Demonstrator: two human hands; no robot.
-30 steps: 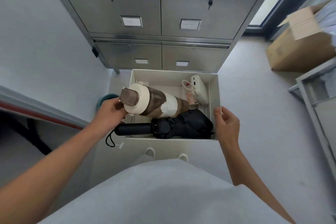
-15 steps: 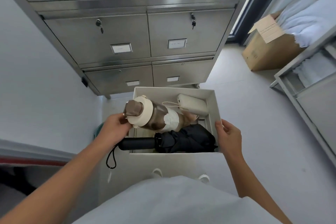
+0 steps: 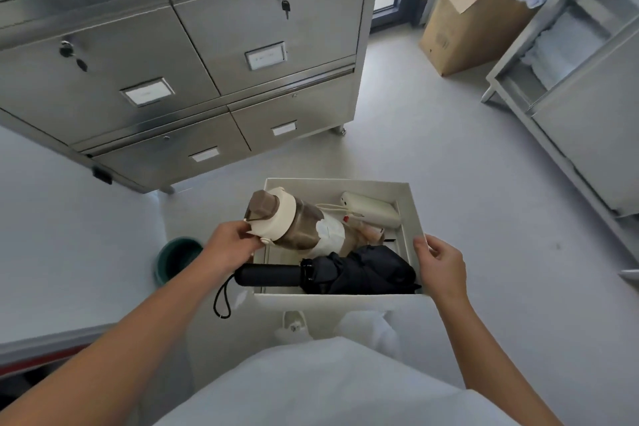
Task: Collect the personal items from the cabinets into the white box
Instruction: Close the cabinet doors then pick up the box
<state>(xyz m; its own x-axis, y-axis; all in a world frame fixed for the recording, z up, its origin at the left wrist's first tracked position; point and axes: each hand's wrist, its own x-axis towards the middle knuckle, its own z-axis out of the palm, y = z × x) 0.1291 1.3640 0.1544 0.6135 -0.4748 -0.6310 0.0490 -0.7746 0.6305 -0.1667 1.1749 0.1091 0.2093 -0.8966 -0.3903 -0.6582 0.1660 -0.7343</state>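
In front of me, above the floor, the white box (image 3: pixel 411 218) sits between my two hands. My left hand (image 3: pixel 230 245) curls at its left rim with fingertips against the bottle's cream lid. My right hand (image 3: pixel 439 263) clamps the right wall, thumb over the edge. Inside I count three items: one brown water bottle (image 3: pixel 301 228), one folded black umbrella (image 3: pixel 363 270) touching it, and one cream power bank (image 3: pixel 370 213) by the far wall. Beyond stands the steel cabinet (image 3: pixel 193 45), showing four labelled drawers and two keys.
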